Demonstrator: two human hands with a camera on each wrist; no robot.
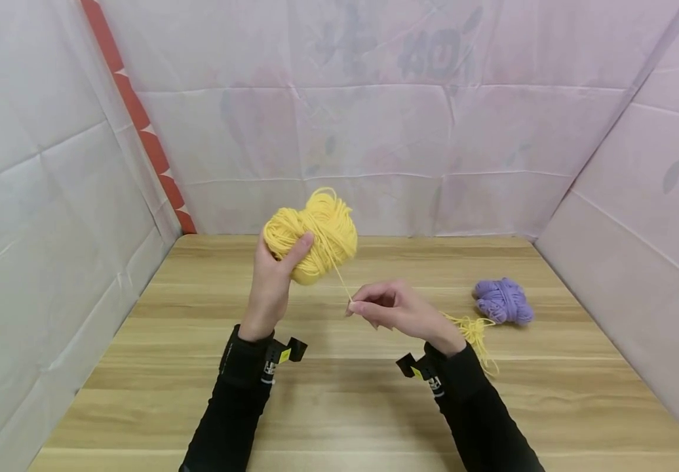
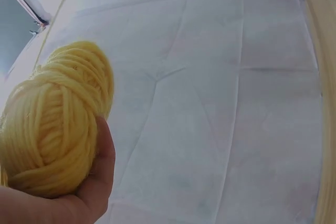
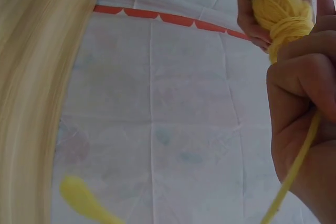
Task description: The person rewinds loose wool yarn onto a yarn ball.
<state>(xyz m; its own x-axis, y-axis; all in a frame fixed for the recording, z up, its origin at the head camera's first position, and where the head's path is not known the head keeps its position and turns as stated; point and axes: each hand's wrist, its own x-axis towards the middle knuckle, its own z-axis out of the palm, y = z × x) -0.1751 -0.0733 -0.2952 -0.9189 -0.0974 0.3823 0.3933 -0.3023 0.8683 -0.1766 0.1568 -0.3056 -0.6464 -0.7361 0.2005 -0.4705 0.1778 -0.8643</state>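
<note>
My left hand (image 1: pixel 270 278) grips a yellow yarn skein (image 1: pixel 330 229) and holds it up over the table, thumb across its near face. The skein is wrapped round its middle, with two rounded ends. From it a single strand runs down to my right hand (image 1: pixel 401 308), which pinches it between thumb and forefinger. In the right wrist view the yellow strand (image 3: pixel 296 166) also passes under the curled fingers (image 3: pixel 299 77) and trails off below. A loose tangle of yellow yarn (image 1: pixel 474 331) lies on the table behind the right wrist, partly hidden by it.
A purple yarn skein (image 1: pixel 504 301) lies on the right side of the wooden table (image 1: pixel 339 406), beside the yellow tangle. White sheets (image 1: pixel 375 131) with faint prints stand at the back and both sides. A red strip (image 1: pixel 139 111) runs down the back left corner.
</note>
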